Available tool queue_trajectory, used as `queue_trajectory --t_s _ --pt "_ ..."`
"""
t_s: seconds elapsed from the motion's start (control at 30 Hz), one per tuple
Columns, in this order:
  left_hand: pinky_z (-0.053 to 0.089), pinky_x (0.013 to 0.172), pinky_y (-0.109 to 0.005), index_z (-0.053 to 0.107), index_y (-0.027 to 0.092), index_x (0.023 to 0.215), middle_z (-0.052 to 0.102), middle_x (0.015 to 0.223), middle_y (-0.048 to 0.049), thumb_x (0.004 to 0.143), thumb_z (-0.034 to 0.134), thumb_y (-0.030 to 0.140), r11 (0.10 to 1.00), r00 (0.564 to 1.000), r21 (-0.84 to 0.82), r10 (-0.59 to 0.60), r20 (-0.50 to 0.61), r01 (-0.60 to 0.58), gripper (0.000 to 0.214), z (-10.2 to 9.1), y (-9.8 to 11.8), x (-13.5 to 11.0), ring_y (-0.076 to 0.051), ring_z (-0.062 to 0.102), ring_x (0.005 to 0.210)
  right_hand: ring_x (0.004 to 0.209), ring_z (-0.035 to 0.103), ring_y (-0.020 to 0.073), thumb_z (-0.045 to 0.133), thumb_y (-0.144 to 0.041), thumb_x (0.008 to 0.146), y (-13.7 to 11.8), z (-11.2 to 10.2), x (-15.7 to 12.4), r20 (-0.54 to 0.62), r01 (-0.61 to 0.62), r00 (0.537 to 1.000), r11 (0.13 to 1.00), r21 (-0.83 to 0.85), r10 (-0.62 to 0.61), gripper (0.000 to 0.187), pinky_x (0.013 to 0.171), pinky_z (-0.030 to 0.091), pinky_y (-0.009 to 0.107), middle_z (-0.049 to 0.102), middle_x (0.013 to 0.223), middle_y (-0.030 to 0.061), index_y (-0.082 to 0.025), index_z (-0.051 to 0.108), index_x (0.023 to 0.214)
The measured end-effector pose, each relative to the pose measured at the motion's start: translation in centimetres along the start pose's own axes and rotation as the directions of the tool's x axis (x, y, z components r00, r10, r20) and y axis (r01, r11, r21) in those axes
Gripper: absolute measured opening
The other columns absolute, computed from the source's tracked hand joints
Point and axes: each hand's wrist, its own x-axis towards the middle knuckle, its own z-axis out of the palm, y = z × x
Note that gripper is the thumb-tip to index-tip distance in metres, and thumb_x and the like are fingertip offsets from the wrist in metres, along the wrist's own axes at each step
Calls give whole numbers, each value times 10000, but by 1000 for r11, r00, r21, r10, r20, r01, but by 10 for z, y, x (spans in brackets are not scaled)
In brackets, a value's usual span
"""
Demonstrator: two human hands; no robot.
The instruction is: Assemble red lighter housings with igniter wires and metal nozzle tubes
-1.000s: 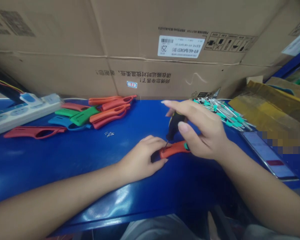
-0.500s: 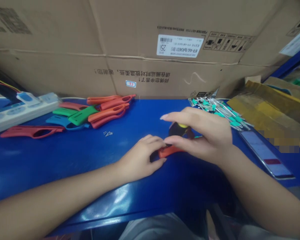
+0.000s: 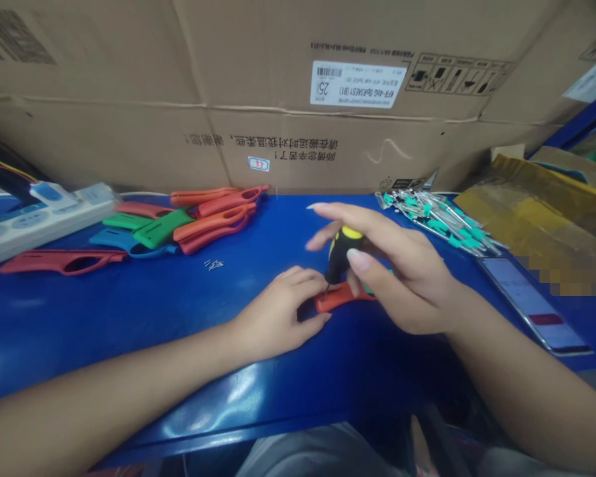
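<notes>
Centrally, on a blue table (image 3: pixel 129 311), the left hand (image 3: pixel 278 318) pins down an orange plastic handle (image 3: pixel 338 298). Right hand (image 3: pixel 402 271), at three o'clock from it, grips a black-and-yellow screwdriver (image 3: pixel 342 252) upright, tip touching the handle, forefinger extended.

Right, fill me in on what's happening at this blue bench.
A person works bare-handed. The left hand pins an orange plastic handle flat on the blue table, while the right hand holds a stubby black-and-yellow screwdriver upright, its tip on the handle's end beside the left fingertips. More coloured handles lie heaped at the back left, green-capped metal parts at the back right, a phone by the right forearm.
</notes>
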Motion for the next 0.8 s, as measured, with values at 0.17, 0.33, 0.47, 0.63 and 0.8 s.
queue_trajectory --t_s 0.17,0.33,0.47,0.63,0.8 --pt "499 943 -410 653 199 1074 678 1066 -58 901 667 193 1000 1000 -1 15 -12 -15 173 0 0 0 -234 618 1007 831 729 184 594 -376 1001 3 3 -1 -117 69 989 977 -204 -94 283 764 596 300 765 952 35 -246 645 1247" --pt "486 980 -430 664 174 1035 678 1089 -86 918 649 223 1000 1000 15 4 4 -4 128 0 -1 0 -268 608 1096 959 719 158 420 -256 1065 4 2 2 -23 10 1000 996 93 -7 357 831 591 290 743 1121 51 -216 570 1386" --pt "486 964 -404 651 173 1167 683 1167 -81 906 666 202 1000 1000 9 16 -4 -16 263 0 -1 0 -244 615 1067 770 710 147 605 -323 999 5 -1 1 -166 92 980 986 -142 -115 230 736 576 260 771 917 35 -189 685 1168" --pt "475 989 -412 665 167 1094 682 1177 -90 911 664 213 1000 1000 13 -1 15 1 189 -1 0 1 -257 605 1099 923 720 152 410 -241 1061 4 -1 1 -55 5 998 995 103 0 321 782 582 269 745 1121 90 -157 610 1297" --pt "489 953 -401 657 193 1166 685 1165 -64 909 672 202 1000 1000 1 3 -2 -3 258 -1 1 1 -232 609 1039 789 700 170 567 -423 1014 8 0 -1 -126 112 982 975 -190 -137 331 694 550 275 735 889 58 -155 675 1174"
